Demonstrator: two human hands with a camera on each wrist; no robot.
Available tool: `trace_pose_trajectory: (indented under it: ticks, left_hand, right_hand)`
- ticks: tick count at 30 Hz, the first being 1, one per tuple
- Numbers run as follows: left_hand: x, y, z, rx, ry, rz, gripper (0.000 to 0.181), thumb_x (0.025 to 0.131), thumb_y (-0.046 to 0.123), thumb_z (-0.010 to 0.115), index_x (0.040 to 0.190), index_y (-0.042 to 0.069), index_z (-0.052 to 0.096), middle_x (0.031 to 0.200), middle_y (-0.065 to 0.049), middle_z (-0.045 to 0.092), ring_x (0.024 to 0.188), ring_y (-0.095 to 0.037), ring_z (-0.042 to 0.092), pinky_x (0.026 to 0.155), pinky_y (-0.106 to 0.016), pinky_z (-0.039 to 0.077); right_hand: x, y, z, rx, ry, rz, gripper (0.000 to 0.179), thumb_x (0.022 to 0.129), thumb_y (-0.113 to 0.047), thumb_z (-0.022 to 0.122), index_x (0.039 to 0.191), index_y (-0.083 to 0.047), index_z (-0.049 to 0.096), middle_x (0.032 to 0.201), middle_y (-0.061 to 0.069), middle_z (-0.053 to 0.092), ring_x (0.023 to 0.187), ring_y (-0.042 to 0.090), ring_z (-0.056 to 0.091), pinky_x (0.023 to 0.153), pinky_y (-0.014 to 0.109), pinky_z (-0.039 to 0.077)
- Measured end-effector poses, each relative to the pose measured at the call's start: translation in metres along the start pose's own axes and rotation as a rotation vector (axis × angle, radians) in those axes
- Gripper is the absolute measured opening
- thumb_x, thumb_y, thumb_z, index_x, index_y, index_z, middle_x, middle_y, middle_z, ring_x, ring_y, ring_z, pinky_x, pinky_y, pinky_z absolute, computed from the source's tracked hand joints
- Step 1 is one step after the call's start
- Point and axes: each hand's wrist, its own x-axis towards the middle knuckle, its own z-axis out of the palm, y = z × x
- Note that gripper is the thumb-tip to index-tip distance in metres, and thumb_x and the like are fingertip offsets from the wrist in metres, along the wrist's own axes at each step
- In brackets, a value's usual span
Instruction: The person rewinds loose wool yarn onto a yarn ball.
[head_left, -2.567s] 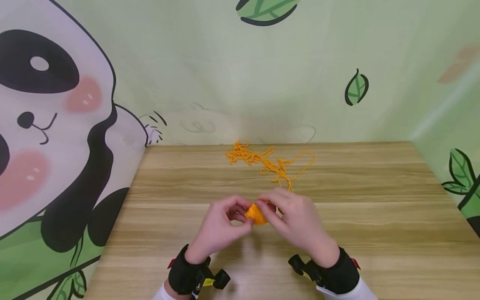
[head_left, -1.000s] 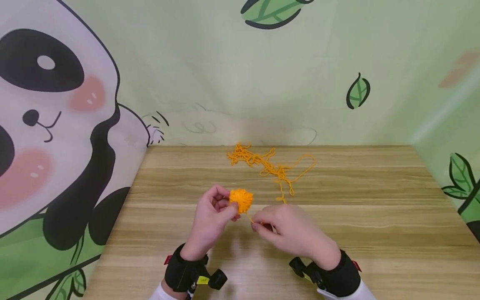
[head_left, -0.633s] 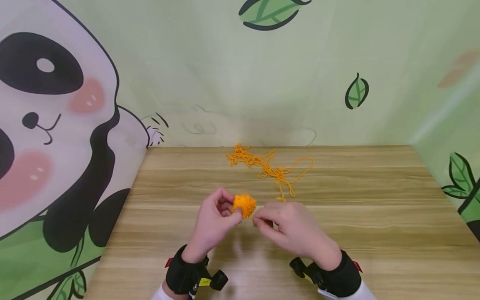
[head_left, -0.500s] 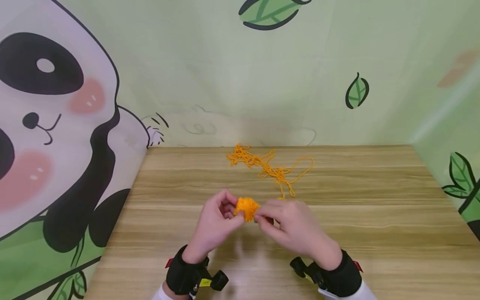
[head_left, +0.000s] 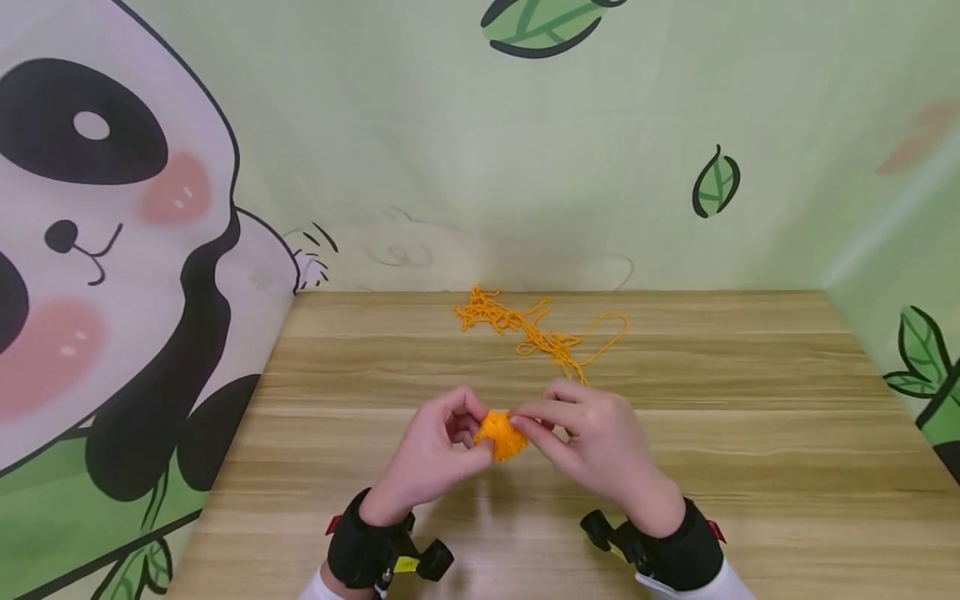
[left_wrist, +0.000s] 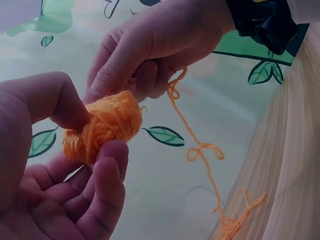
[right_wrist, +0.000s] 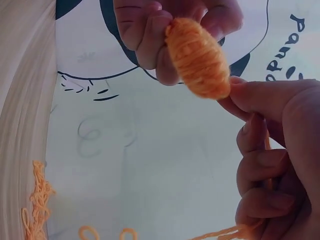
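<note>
A small ball of orange yarn (head_left: 501,435) is held above the table between both hands. My left hand (head_left: 442,446) pinches its left end between thumb and fingers; the left wrist view shows the wound yarn ball (left_wrist: 107,125) between those fingertips. On the other side, my right hand (head_left: 592,433) has its thumb and forefinger at the ball's edge. In the right wrist view the other fingers of the right hand (right_wrist: 280,145) curl round a yarn strand (right_wrist: 220,234). From that hand a kinked, looped strand (left_wrist: 186,120) runs down to the loose yarn.
A tangled heap of loose orange yarn (head_left: 517,325) lies at the back of the wooden table (head_left: 360,350), a loop reaching right. Behind stands a green backdrop (head_left: 420,125) with a printed panda and leaves. Each wrist wears a black strap (head_left: 360,542) with a camera.
The right hand was lower and apart from the ball a second ago, drawing a strand taut; now it is up against the ball. The ball and left hand have shifted right and slightly nearer.
</note>
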Motion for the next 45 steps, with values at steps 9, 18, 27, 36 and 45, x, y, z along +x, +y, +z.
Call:
trace_pose_trajectory:
  ticks: [9, 18, 27, 36, 45]
  left_hand:
    - [0.002, -0.036, -0.004, -0.099, -0.104, 0.074, 0.02, 0.076, -0.007, 0.067, 0.09, 0.005, 0.059, 0.09, -0.01, 0.064, 0.074, -0.022, 0.06, 0.066, -0.025, 0.056]
    - [0.0, -0.035, -0.006, -0.273, -0.165, 0.128, 0.019, 0.078, -0.009, 0.063, 0.093, -0.002, 0.054, 0.093, -0.014, 0.061, 0.074, -0.023, 0.061, 0.069, -0.025, 0.058]
    - [-0.001, -0.035, -0.005, -0.491, -0.113, 0.142, 0.016, 0.084, -0.013, 0.057, 0.097, -0.009, 0.047, 0.097, -0.01, 0.063, 0.071, -0.021, 0.062, 0.065, -0.024, 0.059]
    - [0.002, -0.035, -0.003, -0.468, 0.139, 0.059, 0.015, 0.088, -0.007, 0.057, 0.098, 0.002, 0.05, 0.091, -0.007, 0.062, 0.07, -0.019, 0.06, 0.064, -0.022, 0.057]
    - [0.009, -0.041, -0.002, -0.372, 0.33, -0.023, 0.022, 0.087, -0.007, 0.064, 0.104, -0.006, 0.049, 0.098, -0.019, 0.064, 0.07, -0.026, 0.063, 0.064, -0.027, 0.06]
  right_hand:
    - [-0.001, 0.006, 0.003, 0.081, -0.101, 0.116, 0.009, 0.091, -0.024, 0.072, 0.097, -0.02, 0.077, 0.08, -0.013, 0.061, 0.06, 0.002, 0.045, 0.047, 0.021, 0.04]
    - [-0.003, 0.007, 0.011, 0.15, -0.257, 0.186, 0.014, 0.098, -0.019, 0.063, 0.105, -0.019, 0.074, 0.096, -0.011, 0.071, 0.073, 0.001, 0.056, 0.059, 0.026, 0.052]
    - [-0.005, -0.001, 0.02, 0.08, -0.373, 0.223, 0.017, 0.092, -0.008, 0.059, 0.097, -0.02, 0.07, 0.071, -0.013, 0.055, 0.061, 0.007, 0.049, 0.056, 0.026, 0.046]
    - [-0.003, -0.007, 0.021, 0.079, -0.466, 0.213, 0.013, 0.1, -0.031, 0.058, 0.101, -0.027, 0.071, 0.087, -0.019, 0.066, 0.072, 0.0, 0.054, 0.065, 0.027, 0.052]
    - [-0.002, -0.012, 0.009, 0.096, -0.399, 0.086, 0.012, 0.1, -0.023, 0.058, 0.089, -0.025, 0.063, 0.069, -0.015, 0.047, 0.057, 0.002, 0.043, 0.051, 0.02, 0.036]
